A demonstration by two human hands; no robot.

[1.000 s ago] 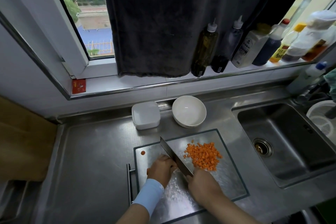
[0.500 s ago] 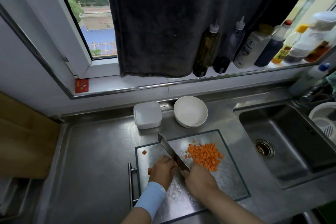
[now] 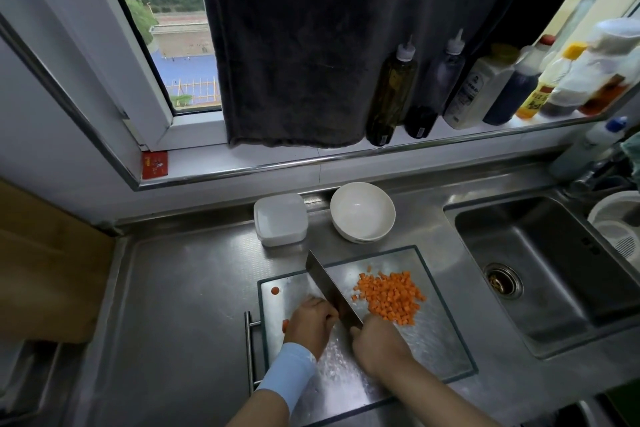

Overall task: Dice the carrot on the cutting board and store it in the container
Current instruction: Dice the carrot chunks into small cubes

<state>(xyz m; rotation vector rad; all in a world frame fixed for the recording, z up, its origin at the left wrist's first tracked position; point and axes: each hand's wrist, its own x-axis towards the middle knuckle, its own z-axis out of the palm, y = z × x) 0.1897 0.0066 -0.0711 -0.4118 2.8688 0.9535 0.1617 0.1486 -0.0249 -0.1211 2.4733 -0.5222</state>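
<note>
Barely shifted against a second ago: brought the right hand [image 3: 377, 343] a touch closer to the left hand [image 3: 311, 321], kept the knife [image 3: 325, 282] slanting across the cutting board [image 3: 433, 340], and left the heap of diced carrot [image 3: 389, 296] where it lay, right of the blade.

Clamps the right fingers round the knife handle, hidden inside the fist. Curls the left fingers down over the uncut carrot piece [image 3: 285, 325], pinning it to the board just left of the blade, with only an orange end peeking out beside the hand. Leaves one stray slice [image 3: 275, 290] near the board's far left corner.

Likely to feel firm, stiff and light, and to skid or roll on so shiny a board. Best pinned from above, fingertips tucked back from the edge. Once diced, better scooped up on the flat of the blade or in cupped hands than pinched cube by cube.

Keeps the white container [image 3: 280, 218] waiting beyond the board on the steel surface [image 3: 180, 305], just beside a white bowl [image 3: 362, 211]; cannot tell whether lidded.

Shows print on the white bottle [image 3: 474, 90], on the yellow-labelled bottle [image 3: 540, 94] and on a red sticker [image 3: 154, 165] at the sill. Too small and blurred to read, with no brand to make out.
</note>
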